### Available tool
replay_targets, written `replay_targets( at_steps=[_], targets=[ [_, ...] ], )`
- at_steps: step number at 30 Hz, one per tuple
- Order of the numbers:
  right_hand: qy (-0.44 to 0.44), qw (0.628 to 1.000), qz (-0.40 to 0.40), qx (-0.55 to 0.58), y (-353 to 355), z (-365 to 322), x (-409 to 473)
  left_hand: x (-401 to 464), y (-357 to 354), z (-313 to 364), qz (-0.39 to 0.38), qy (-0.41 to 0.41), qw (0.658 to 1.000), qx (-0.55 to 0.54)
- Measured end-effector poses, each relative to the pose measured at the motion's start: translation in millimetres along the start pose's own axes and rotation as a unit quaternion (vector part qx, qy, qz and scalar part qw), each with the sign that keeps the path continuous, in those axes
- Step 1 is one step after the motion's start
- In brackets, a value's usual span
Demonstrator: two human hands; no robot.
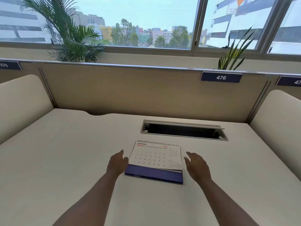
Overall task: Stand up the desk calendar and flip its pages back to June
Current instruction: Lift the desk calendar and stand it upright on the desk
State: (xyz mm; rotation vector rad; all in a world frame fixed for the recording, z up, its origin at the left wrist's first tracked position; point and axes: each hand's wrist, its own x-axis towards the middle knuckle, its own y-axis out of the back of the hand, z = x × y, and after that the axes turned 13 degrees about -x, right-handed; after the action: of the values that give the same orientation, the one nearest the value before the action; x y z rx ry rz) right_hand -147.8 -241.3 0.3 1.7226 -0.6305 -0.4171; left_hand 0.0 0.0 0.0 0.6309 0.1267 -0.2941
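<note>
Pale worktop [65,152] is lying slick under the flat calendar [156,158], so I'm bracketing it with left hand [116,163] and right hand [197,165], fingers wide and empty, risking it skidding away.

A pale desk [65,152] with an open cable hatch [184,130] faces a beige partition [130,90] labelled 476 [221,77]; daylit windows [146,22] frame potted palms [71,35] and city buildings.

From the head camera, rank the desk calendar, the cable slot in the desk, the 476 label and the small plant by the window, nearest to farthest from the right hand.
1. Desk calendar, just left of the right hand, lying flat.
2. Cable slot, ahead in the desk.
3. 476 label, on the partition's top edge.
4. Small plant, behind the partition, by the window.
</note>
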Motion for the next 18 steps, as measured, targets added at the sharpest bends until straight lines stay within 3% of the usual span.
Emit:
replay_targets(
  at_steps=[8, 13, 18],
  targets=[
    [-0.107, 0.975, -0.154, 0.121, -31.1, 3.0, 10.9, 13.4, -22.3, -7.2, -0.074, 0.158, 0.973, -0.151],
    [-0.170, 0.956, -0.139, 0.194, -41.0, -5.2, 20.9, 24.3, -21.6, -5.4, -0.043, 0.180, 0.964, -0.193],
    [-0.214, 0.949, -0.139, 0.184, -47.3, -13.7, 29.1, 24.8, -19.9, -5.0, -0.008, 0.193, 0.964, -0.180]
  ],
)
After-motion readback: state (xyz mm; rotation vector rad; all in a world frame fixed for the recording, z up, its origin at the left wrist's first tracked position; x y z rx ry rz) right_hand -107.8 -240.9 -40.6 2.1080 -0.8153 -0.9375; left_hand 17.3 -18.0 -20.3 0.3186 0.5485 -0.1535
